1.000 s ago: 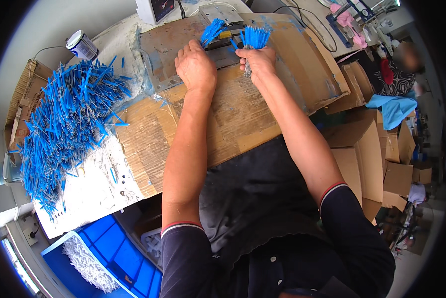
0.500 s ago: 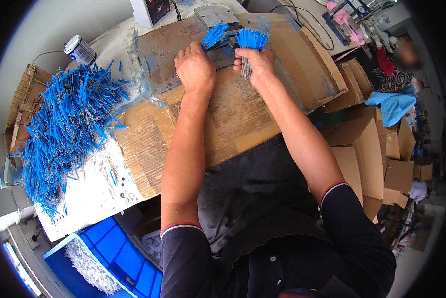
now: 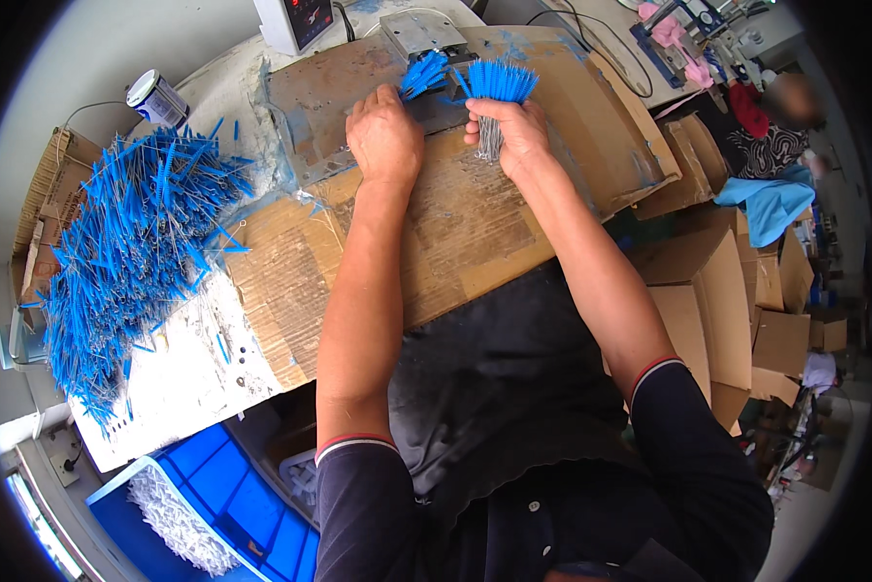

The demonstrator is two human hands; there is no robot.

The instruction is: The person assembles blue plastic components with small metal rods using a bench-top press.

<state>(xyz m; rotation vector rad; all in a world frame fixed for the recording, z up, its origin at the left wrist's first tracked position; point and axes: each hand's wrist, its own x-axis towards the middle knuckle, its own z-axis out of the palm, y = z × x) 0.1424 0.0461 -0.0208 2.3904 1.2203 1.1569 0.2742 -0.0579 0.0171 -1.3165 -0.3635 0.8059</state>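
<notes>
My left hand is closed around a smaller bunch of thin wire brushes with blue bristles, whose heads point away from me; their stems are hidden by the fingers. In my right hand is a fuller, fanned bundle of the same blue brushes, held upright by its twisted wire stems below the heads. Both bunches are near a small metal block device at the far side of the worktable. A large heap of loose blue wire brushes lies on the left of the table.
Worn cardboard and a dark metal plate cover the tabletop. At the far left stands a tin can; a white box with a display is behind. Below left sits a blue bin. Cardboard boxes crowd the right, beyond them another person.
My right hand and its bundle have shifted slightly right and toward me. The blue heads by my left hand now sit lower and closer together. The left hand has barely moved.
</notes>
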